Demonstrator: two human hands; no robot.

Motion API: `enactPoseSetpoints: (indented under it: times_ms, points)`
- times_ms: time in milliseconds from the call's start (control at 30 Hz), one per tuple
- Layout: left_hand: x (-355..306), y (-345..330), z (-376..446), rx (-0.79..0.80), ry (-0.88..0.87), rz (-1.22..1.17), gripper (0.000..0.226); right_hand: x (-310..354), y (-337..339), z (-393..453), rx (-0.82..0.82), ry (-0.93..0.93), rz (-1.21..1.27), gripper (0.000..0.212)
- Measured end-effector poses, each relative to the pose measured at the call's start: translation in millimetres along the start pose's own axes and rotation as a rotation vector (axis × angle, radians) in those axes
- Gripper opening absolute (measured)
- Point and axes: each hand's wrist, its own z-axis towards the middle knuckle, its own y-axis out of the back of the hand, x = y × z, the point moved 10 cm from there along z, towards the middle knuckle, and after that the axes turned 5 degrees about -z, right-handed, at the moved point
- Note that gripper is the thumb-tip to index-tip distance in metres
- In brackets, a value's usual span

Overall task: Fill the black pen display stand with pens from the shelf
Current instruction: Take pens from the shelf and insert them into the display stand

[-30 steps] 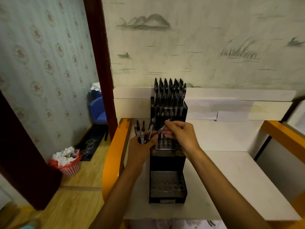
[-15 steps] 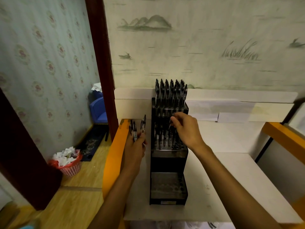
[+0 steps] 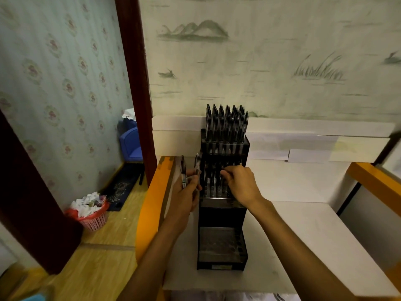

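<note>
The black three-tier pen display stand [image 3: 221, 213] stands upright, its top tier packed with upright black pens [image 3: 226, 123], middle tier partly filled, bottom tier empty.

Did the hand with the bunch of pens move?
Yes. The left hand slid left, away from the black stand's front, toward the orange edge.

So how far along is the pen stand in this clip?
The top tier looks full. The middle tier is partly filled; the right hand is at its pens, seemingly seating one, while the left hand grips a few spare pens. The bottom tier appears empty, so roughly half remains.
</note>
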Motion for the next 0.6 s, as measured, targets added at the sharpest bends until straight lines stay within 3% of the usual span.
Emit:
enactPoseSetpoints:
  times_ms: [100, 233, 300, 400, 600]
  points:
    - [4, 0, -2, -0.008, 0.054, 0.023, 0.031, -3, 0, 0, 0.02, -0.023, 0.003, 0.023]
    - [-7, 1, -5, -0.036, -0.003, 0.069, 0.015, -2, 18, 0, -0.045, -0.055, 0.067, 0.022]
    - [-12, 0, -6, -0.034, -0.023, 0.068, 0.012, 2, 28, 1, -0.071, -0.062, 0.244, 0.018]
    - [-18, -7, -7, -0.013, -0.046, 0.065, 0.014, 10, 21, 1, 0.043, -0.119, 0.609, 0.015]
    - [-15, -19, -10, 0.031, -0.006, 0.035, 0.016, 10, 11, -4, 0.152, -0.211, 0.945, 0.021]
